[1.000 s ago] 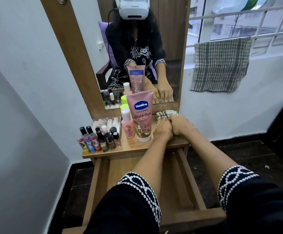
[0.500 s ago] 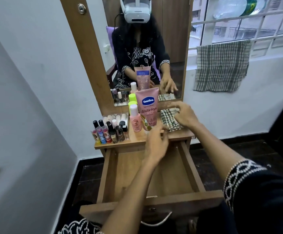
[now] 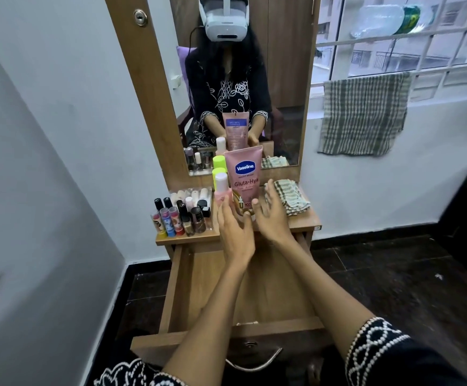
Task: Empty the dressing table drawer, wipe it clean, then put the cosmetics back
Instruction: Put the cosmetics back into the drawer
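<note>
The wooden drawer (image 3: 175, 285) stands pulled out below the dressing table top, with nothing visible inside it. On the top stands a pink Vaseline tube (image 3: 245, 174), with a small pink bottle (image 3: 221, 190) and green-capped bottles (image 3: 219, 162) to its left. Lipsticks and nail polishes (image 3: 181, 215) stand in a cluster at the left. A folded checked cloth (image 3: 289, 197) lies at the right. My left hand (image 3: 233, 232) and my right hand (image 3: 271, 215) are held open on either side of the tube's base, holding nothing.
A mirror (image 3: 235, 79) rises behind the table and reflects me seated. A checked towel (image 3: 363, 115) hangs on the window sill at the right. White walls close in on the left and behind. The floor is dark tile.
My right hand has let go of the checked cloth and moved left toward the Vaseline tube. My left hand has risen from the drawer edge toward the tube.
</note>
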The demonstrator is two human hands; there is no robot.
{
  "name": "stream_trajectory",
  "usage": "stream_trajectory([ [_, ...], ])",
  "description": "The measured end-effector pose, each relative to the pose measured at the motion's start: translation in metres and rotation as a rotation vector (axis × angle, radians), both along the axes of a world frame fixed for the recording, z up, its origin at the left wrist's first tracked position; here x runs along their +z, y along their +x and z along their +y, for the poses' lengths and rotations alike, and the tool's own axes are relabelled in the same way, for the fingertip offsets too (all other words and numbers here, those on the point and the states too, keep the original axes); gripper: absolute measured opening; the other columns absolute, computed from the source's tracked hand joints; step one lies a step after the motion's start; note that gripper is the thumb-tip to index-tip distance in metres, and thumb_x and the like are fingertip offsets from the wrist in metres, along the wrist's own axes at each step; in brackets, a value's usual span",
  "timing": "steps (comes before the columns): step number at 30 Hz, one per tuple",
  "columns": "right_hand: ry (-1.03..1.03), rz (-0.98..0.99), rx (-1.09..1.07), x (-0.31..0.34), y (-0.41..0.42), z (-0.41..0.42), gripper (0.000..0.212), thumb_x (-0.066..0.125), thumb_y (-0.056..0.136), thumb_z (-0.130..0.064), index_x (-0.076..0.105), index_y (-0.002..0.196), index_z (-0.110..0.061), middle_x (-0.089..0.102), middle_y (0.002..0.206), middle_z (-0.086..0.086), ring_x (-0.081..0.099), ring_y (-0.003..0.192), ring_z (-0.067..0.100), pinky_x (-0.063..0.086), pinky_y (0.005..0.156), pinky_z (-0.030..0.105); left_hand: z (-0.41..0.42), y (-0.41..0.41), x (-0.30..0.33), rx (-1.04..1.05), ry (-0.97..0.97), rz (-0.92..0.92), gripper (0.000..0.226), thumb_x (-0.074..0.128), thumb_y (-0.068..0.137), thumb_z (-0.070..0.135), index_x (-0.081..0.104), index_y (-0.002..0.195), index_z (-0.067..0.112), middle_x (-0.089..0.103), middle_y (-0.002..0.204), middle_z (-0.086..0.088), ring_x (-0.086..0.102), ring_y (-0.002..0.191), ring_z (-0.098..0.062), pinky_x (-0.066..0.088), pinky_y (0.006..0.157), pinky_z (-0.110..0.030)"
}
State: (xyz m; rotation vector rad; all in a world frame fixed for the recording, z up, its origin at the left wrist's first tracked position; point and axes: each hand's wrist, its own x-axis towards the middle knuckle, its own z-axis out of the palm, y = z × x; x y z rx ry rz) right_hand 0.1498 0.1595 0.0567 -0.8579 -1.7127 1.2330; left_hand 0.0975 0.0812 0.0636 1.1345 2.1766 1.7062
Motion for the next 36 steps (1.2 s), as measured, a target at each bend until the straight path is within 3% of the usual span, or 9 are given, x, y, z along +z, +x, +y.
stream_trajectory([
  [3,-0.07,0.052,0.053,-0.002,-0.001,-0.002,0.068,0.05,0.096,-0.016,0.011,0.15,-0.008,0.023,0.156,0.011,0.025,0.143,0.02,0.026,0.112,0.023,0.004,0.002,0.002,-0.019,-0.008,0.014,0.056,0.052,0.095,0.021,0.03,0.146,0.015,0.034,0.15,-0.005,0.031,0.137,-0.016,0.016,0.101,-0.007],
  [7,-0.044,0.008,0.075,-0.006,0.0,-0.001,0.057,0.05,0.096,-0.01,0.026,0.147,-0.008,0.042,0.147,0.01,0.04,0.135,0.02,0.034,0.113,0.035,0.009,0.002,0.003,-0.048,-0.021,-0.044,0.056,0.048,0.095,0.014,0.027,0.147,0.019,0.048,0.139,-0.005,0.05,0.122,-0.025,0.041,0.104,-0.038],
  [10,-0.026,0.009,0.062,-0.007,0.002,-0.003,0.052,0.052,0.095,-0.01,0.034,0.144,-0.01,0.05,0.14,0.008,0.048,0.129,0.02,0.039,0.109,0.037,0.006,0.004,0.004,-0.055,0.009,-0.047,0.056,0.049,0.096,0.015,0.027,0.147,0.019,0.048,0.138,-0.005,0.051,0.12,-0.025,0.043,0.101,-0.041],
  [14,-0.022,0.032,0.037,-0.005,0.012,-0.009,0.048,0.056,0.093,-0.015,0.041,0.139,-0.015,0.055,0.132,0.005,0.053,0.121,0.018,0.046,0.102,0.034,-0.005,0.01,0.006,-0.013,0.061,0.014,0.054,0.052,0.095,0.014,0.033,0.145,0.016,0.043,0.143,-0.005,0.045,0.124,-0.013,0.039,0.099,-0.017],
  [17,-0.021,0.083,0.032,-0.004,0.033,-0.023,0.044,0.059,0.091,-0.015,0.046,0.133,-0.019,0.058,0.116,-0.008,0.056,0.107,0.007,0.05,0.085,0.015,-0.022,0.021,0.004,-0.044,0.119,0.075,0.056,0.054,0.094,0.019,0.033,0.145,0.018,0.041,0.143,0.002,0.039,0.109,0.014,0.03,0.086,0.003],
  [21,-0.008,0.106,0.083,-0.011,0.072,-0.045,0.036,0.066,0.086,-0.012,0.052,0.114,-0.031,0.061,0.111,-0.01,0.059,0.103,0.006,0.052,0.079,0.014,-0.053,0.033,-0.015,-0.182,0.123,0.059,0.062,0.057,0.092,0.027,0.023,0.143,0.04,0.049,0.134,0.006,0.051,0.118,-0.008,0.047,0.095,-0.029],
  [24,-0.07,0.058,0.135,-0.022,0.095,-0.057,0.036,0.07,0.082,-0.014,0.054,0.107,-0.035,0.063,0.111,-0.007,0.061,0.102,0.008,0.053,0.076,0.015,-0.072,0.039,-0.031,-0.216,0.056,0.068,0.073,0.064,0.087,0.032,0.015,0.135,0.057,0.055,0.116,0.006,0.056,0.104,-0.003,0.052,0.086,-0.024],
  [29,-0.153,-0.04,0.215,-0.034,0.115,-0.065,0.033,0.072,0.08,-0.012,0.06,0.106,-0.028,0.065,0.106,-0.001,0.064,0.097,0.011,0.053,0.075,0.018,-0.086,0.038,-0.048,-0.259,-0.081,0.008,0.092,0.076,0.074,0.039,0.016,0.143,0.042,0.059,0.097,0.01,0.061,0.088,-0.003,0.052,0.076,-0.019],
  [36,-0.201,-0.137,0.301,-0.037,0.116,-0.072,0.036,0.061,0.087,-0.002,0.061,0.12,-0.017,0.065,0.108,0.006,0.063,0.094,0.007,0.05,0.073,0.012,-0.094,0.034,-0.057,-0.327,-0.237,-0.135,0.064,0.079,0.068,0.044,0.041,0.117,0.029,0.064,0.105,0.008,0.064,0.095,-0.008,0.055,0.08,-0.025],
])
